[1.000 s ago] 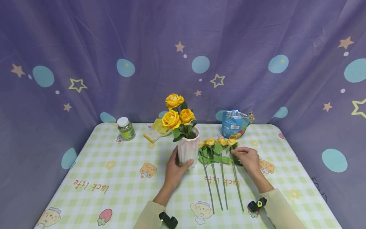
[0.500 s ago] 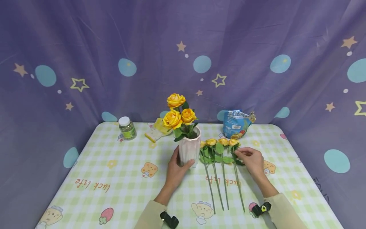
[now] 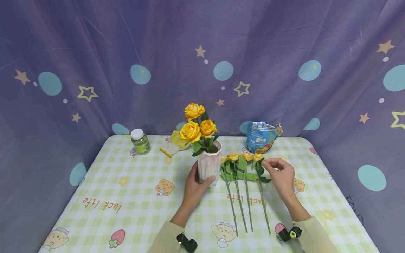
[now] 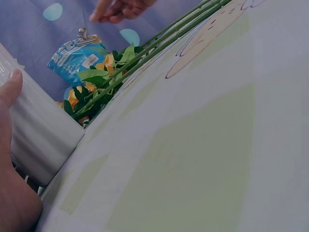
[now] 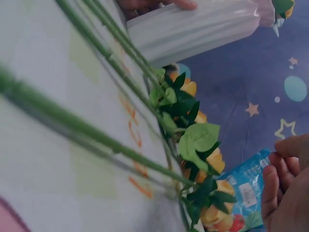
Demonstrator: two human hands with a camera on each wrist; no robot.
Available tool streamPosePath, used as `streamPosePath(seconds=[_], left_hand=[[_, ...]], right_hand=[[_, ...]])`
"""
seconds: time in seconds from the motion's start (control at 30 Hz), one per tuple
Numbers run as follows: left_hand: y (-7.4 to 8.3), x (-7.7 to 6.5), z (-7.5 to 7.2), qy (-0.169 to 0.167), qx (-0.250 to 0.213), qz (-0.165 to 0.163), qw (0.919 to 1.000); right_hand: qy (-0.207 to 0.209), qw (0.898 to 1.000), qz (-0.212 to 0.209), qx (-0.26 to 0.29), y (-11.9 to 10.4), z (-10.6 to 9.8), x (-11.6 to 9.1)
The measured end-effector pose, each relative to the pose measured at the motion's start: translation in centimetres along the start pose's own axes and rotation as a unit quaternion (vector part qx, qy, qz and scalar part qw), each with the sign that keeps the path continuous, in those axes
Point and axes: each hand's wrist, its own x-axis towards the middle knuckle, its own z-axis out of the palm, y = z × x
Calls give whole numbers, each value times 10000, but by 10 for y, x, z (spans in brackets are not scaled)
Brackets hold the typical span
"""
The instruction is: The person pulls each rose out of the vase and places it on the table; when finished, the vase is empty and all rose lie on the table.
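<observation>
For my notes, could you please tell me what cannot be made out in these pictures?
Stem ends of the standing roses: head view, hidden inside the vase.
Far fingers of the left hand: head view, behind the vase; right wrist view, hand cut off by top edge.
Wording on the jar: head view, too small.
Right end of the yellow-white item: head view, behind the roses.
</observation>
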Motion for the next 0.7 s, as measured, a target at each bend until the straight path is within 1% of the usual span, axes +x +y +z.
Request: streamPosePath(seconds=[0.1, 0.3, 0.47, 0.57, 0.7], left_hand=[[2, 0, 0, -3, -23, -14, 10000], [3, -1, -1, 3, -132, 36, 9999], [2, 0, 0, -3, -130, 40, 9999], [1, 0, 0, -5, -120, 42, 9999], [0, 0, 0, -4, -92, 67, 9999]], right_hand=[[105, 9990, -287, 339, -6, 0, -1], [355, 9938, -724, 768, -19, 0, -4], [303, 9878, -940, 1205, -33, 1, -9], [232, 9819, -1113, 1515, -44, 3, -13], [83, 9685, -1454, 2020, -60, 7, -21]])
